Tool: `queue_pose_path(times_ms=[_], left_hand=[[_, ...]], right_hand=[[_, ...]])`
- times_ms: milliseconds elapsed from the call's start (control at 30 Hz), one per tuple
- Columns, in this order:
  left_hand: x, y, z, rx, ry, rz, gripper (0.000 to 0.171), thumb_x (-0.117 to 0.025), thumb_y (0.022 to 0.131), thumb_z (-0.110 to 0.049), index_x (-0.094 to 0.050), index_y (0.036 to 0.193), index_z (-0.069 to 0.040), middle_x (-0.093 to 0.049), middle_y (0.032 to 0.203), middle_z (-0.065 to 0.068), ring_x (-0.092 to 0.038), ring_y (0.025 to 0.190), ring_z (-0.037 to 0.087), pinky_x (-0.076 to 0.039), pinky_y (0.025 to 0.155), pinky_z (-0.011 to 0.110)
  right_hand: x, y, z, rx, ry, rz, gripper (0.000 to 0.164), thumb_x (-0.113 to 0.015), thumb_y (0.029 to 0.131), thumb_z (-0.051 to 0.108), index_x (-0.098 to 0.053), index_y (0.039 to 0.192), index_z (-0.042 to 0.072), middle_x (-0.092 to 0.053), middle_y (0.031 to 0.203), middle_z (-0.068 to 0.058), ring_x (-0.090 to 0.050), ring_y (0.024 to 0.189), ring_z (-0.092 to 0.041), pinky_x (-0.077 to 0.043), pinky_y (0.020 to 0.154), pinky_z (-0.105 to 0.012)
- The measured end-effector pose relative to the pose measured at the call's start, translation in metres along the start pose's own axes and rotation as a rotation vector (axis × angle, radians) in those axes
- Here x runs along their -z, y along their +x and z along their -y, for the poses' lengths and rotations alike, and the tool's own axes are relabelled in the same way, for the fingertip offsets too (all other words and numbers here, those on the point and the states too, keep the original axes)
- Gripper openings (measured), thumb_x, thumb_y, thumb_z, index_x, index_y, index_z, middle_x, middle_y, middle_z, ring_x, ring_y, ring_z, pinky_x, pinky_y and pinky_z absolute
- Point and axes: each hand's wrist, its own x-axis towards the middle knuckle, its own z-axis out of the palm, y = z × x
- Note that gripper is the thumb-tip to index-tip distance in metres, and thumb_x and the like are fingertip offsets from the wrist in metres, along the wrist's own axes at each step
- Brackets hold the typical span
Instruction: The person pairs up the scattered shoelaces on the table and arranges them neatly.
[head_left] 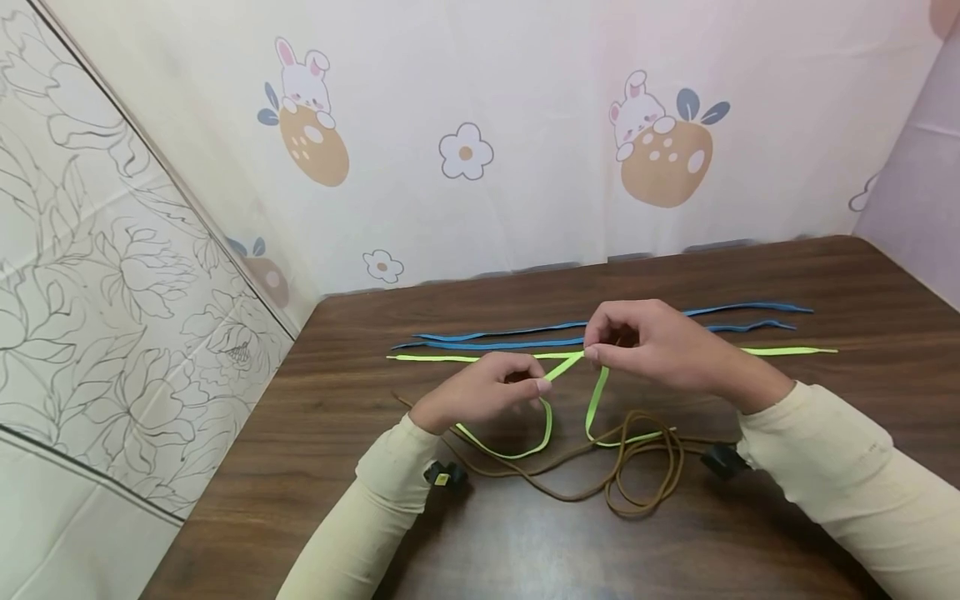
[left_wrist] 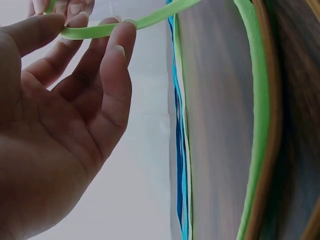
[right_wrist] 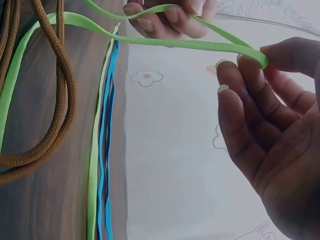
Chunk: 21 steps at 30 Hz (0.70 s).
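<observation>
A flat neon-green shoelace (head_left: 562,367) runs between my two hands above the table. My left hand (head_left: 483,387) pinches it between thumb and fingers, and the lace hangs from there in a loop to the table. To the right and slightly higher, my right hand (head_left: 660,346) pinches the same lace at a fold, seen closely in the right wrist view, where the green lace (right_wrist: 200,45) doubles back at the fingertips. From the right hand one length drops down to the table. Below both hands lies a brown round cord (head_left: 645,504), loosely coiled at its right part.
Behind the hands, two blue laces (head_left: 510,343) and another green lace (head_left: 791,351) lie stretched side by side across the wooden table (head_left: 315,500). A wall covering with printed rabbits (head_left: 307,83) rises at the table's back edge.
</observation>
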Motion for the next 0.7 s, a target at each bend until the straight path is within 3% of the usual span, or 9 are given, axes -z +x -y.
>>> queue_pose_path(times_ms=[500,700], left_hand=[[0.009,-0.002,0.005,0.022,0.001,-0.081,0.031,-0.055,0.105,-0.035,-0.072,0.102,-0.009,-0.067,0.093,0.009,-0.061,0.077,0.022,-0.051,0.063,0.032],[0.010,-0.004,0.005,0.048,-0.028,-0.086,0.032,-0.054,0.105,-0.037,-0.070,0.101,-0.010,-0.069,0.102,0.014,-0.060,0.085,0.037,-0.050,0.063,0.032]], right_hand=[[0.007,0.000,-0.008,0.018,0.007,-0.083,0.007,-0.069,0.096,0.011,-0.065,0.097,0.017,-0.062,0.087,-0.002,-0.056,0.070,-0.020,-0.047,0.059,-0.029],[0.010,-0.001,-0.006,0.010,0.014,-0.103,0.006,-0.069,0.096,0.010,-0.066,0.098,0.014,-0.062,0.087,-0.003,-0.056,0.071,-0.020,-0.048,0.059,-0.029]])
